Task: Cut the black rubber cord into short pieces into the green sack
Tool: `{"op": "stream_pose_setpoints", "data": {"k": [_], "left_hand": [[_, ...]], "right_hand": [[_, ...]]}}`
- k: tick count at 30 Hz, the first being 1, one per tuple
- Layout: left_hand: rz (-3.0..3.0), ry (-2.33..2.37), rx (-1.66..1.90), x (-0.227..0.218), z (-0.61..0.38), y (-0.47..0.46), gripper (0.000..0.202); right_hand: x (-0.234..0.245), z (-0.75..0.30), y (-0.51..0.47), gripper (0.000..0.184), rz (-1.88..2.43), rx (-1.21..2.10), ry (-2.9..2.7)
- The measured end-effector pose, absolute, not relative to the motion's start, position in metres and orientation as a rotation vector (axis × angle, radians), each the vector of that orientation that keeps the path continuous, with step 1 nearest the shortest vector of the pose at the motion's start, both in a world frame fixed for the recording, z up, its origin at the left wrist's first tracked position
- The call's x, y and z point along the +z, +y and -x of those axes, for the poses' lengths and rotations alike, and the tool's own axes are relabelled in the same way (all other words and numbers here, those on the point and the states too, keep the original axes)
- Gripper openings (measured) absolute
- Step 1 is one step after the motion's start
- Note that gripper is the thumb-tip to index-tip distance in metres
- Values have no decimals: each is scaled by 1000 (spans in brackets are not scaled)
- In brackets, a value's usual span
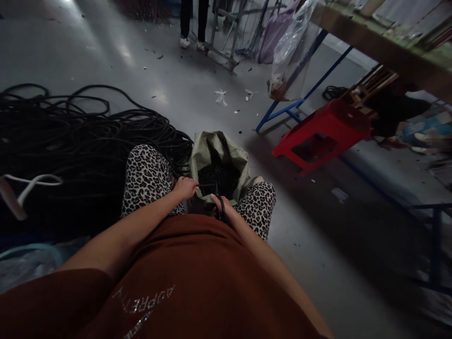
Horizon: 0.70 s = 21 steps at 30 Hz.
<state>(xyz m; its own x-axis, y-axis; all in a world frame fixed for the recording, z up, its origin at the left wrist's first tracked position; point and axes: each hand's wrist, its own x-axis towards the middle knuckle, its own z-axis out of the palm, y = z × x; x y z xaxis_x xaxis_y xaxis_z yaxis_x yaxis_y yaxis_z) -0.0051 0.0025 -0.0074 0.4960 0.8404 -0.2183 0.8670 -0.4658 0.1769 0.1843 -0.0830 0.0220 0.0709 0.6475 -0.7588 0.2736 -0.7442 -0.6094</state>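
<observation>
Between my knees stands a pale green woven sack [243,162], its mouth wide apart, with many small black pieces [222,176] inside. My left hand [185,188] is closed at the sack's near left rim. From its fingers a short black cord end [206,185] sticks out over the mouth. My right hand [223,205] grips scissors [221,203] by their black handles, at the near rim. Their blades point up toward the cord end, and whether they touch it is too dark to tell.
A large heap of black cord [88,122] spreads over the floor at left. At right lies a tilted red plastic stool [328,127] by a blue-legged table [395,52]. A clear plastic bag [294,56] hangs there. Another person's legs [193,21] stand at the back.
</observation>
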Motion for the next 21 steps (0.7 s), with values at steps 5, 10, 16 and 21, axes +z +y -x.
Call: {"op": "stream_pose_setpoints", "data": {"k": [5, 10, 16, 21], "left_hand": [[-2467, 1438, -153, -5, 5, 2, 29], [-2472, 1418, -149, -5, 5, 2, 30], [-2494, 1385, -201, 1, 3, -1, 32], [-2502, 1330, -206, 4, 3, -3, 31]], "right_hand": [[24, -186, -80, 41, 2085, 1706, -1066], [27, -186, -80, 43, 2068, 1719, -1194], [23, -186, -80, 46, 2054, 1707, -1244], [18, -185, -82, 44, 2043, 1701, -1208]]}}
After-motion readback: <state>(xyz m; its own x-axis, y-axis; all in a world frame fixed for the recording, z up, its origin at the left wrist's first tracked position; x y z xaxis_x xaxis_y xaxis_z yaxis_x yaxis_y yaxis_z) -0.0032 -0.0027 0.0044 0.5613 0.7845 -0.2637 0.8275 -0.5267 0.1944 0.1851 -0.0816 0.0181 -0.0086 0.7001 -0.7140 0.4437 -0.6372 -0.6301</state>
